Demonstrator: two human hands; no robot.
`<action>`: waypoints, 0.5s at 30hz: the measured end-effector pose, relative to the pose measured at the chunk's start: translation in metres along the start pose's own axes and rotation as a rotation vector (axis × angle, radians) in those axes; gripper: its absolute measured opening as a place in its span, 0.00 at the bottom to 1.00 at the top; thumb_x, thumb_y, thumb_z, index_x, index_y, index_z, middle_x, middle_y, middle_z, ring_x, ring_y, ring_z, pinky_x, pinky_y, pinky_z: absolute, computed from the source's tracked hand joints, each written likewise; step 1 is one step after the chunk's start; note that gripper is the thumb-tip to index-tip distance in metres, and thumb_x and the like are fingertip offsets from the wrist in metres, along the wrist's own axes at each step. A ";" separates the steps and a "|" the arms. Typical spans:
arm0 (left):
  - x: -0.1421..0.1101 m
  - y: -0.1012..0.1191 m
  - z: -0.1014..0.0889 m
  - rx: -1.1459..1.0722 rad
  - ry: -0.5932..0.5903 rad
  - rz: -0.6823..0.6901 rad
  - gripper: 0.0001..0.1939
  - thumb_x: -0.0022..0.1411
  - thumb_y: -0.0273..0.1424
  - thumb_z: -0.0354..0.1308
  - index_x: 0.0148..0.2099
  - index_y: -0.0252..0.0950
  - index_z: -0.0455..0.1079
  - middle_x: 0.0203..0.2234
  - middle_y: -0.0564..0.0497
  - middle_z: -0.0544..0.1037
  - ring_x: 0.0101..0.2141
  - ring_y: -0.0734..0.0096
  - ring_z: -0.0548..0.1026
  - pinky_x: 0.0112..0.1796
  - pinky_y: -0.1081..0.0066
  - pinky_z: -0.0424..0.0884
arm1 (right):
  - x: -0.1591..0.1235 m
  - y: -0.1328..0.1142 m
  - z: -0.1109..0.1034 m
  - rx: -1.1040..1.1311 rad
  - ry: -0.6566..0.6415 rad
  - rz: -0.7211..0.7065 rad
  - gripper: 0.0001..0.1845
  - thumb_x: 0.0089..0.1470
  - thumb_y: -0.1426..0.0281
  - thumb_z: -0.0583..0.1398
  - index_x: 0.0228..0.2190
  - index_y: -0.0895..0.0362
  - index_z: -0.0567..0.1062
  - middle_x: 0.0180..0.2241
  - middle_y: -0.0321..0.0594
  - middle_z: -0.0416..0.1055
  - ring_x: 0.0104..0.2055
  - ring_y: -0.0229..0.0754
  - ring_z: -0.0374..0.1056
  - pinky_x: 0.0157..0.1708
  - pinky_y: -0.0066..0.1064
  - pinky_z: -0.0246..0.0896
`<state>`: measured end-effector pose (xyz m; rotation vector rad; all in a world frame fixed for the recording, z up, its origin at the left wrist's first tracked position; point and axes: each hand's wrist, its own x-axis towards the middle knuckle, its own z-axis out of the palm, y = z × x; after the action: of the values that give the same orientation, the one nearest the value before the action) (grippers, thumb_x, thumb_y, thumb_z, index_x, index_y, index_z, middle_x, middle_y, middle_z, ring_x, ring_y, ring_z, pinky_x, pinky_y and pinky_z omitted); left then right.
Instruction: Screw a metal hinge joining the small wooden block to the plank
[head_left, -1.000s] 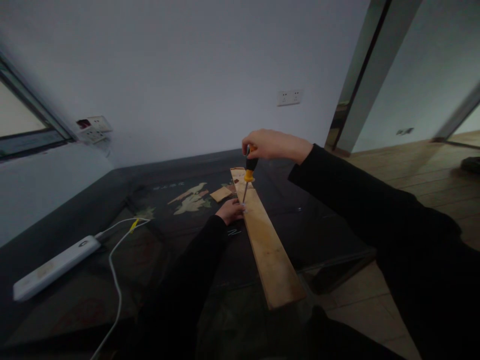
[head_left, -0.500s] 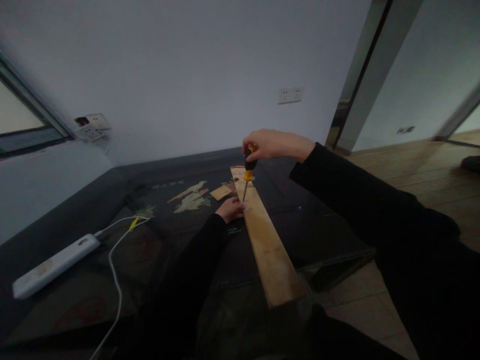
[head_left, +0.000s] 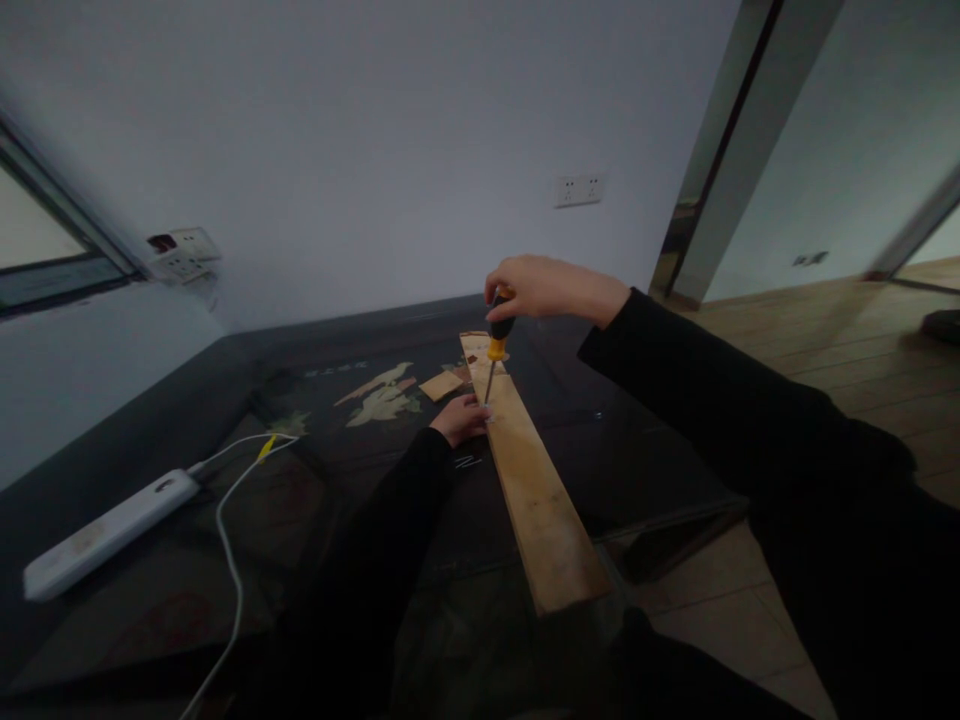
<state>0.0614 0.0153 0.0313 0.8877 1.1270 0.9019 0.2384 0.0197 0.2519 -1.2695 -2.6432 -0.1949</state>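
Observation:
My right hand (head_left: 536, 285) is closed around the black-and-yellow handle of a screwdriver (head_left: 497, 345). The shaft slants down, its tip meeting a long wooden board (head_left: 532, 480). Beside that tip, my left hand (head_left: 462, 420) rests at the board's left edge with its fingers together. A small pale, shiny piece (head_left: 490, 412) shows at those fingertips, too small to name. A few thin, light-coloured pieces (head_left: 468, 462), perhaps screws, lie just below my left hand.
The board lies along a dark glossy table (head_left: 645, 440) and sticks out over its near edge. A small wooden piece (head_left: 441, 385) sits left of the board. Further left are a white power strip (head_left: 112, 530) and its cable (head_left: 231, 550). A wall (head_left: 375, 180) stands behind.
Both hands stay in nearly the same place. The screwdriver remains upright at the same spot on the board, its handle shifted very slightly.

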 end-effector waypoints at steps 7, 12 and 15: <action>0.000 0.001 0.000 -0.019 0.004 0.001 0.21 0.46 0.15 0.66 0.43 0.31 0.69 0.32 0.48 0.78 0.29 0.72 0.78 0.36 0.69 0.77 | -0.003 -0.008 0.003 -0.114 0.038 0.089 0.20 0.61 0.63 0.54 0.46 0.60 0.79 0.40 0.51 0.76 0.41 0.46 0.69 0.37 0.34 0.55; 0.000 0.000 0.001 -0.003 0.010 0.001 0.20 0.47 0.15 0.65 0.43 0.31 0.68 0.32 0.48 0.78 0.28 0.72 0.78 0.34 0.70 0.76 | -0.002 -0.011 0.010 -0.128 0.105 0.186 0.27 0.61 0.53 0.51 0.45 0.61 0.79 0.39 0.53 0.75 0.41 0.49 0.69 0.35 0.35 0.55; -0.001 0.000 0.001 -0.013 -0.006 0.006 0.19 0.47 0.15 0.65 0.42 0.32 0.69 0.32 0.49 0.78 0.29 0.72 0.78 0.36 0.69 0.76 | -0.001 -0.002 0.006 -0.042 0.023 0.060 0.22 0.57 0.56 0.58 0.46 0.56 0.78 0.42 0.47 0.76 0.41 0.45 0.69 0.35 0.33 0.54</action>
<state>0.0621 0.0141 0.0321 0.8825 1.1127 0.9098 0.2369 0.0195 0.2459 -1.3497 -2.5906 -0.2559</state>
